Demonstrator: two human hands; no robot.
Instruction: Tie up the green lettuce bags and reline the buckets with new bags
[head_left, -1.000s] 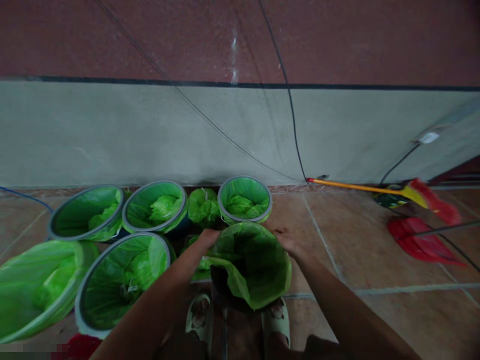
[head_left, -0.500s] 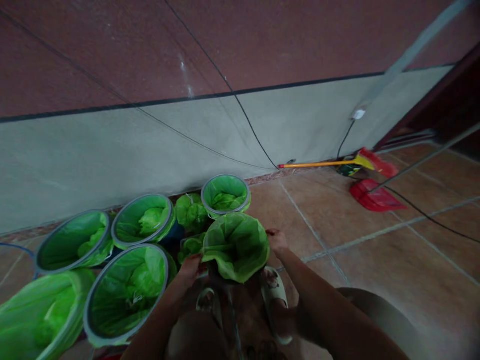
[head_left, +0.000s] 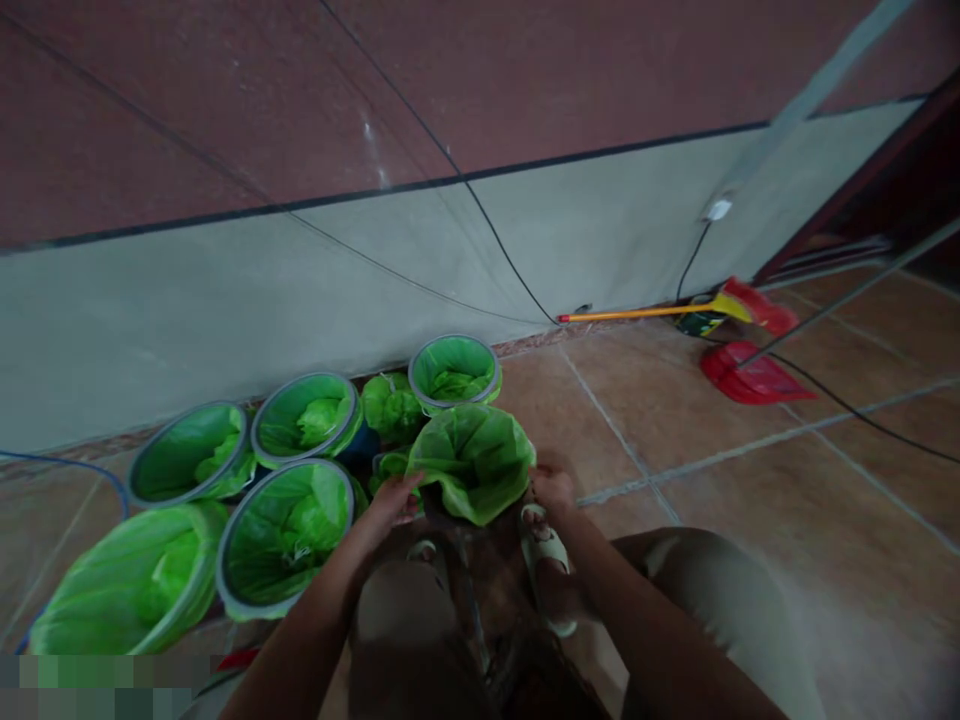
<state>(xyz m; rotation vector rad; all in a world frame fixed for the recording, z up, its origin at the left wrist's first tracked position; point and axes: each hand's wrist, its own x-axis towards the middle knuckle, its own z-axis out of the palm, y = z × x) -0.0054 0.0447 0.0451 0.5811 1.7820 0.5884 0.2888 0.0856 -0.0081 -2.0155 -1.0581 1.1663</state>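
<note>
Green bag [head_left: 472, 460] sits partly folded over a dark bin [head_left: 437, 507] on the floor [head_left: 675, 420] between the feet, the fingers of left hand [head_left: 394, 500] and right hand [head_left: 553, 488] pinching its edge, so fitting the rim seems in hand, calling for an even downward pull.

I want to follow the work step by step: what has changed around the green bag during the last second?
The left hand and right hand slid from the far rim of the green bag to its near sides, lower down, and its edge seems drawn further over the dark bin. Both hands stay at the bag. The five lined bins by the wall and the broom did not move.
</note>
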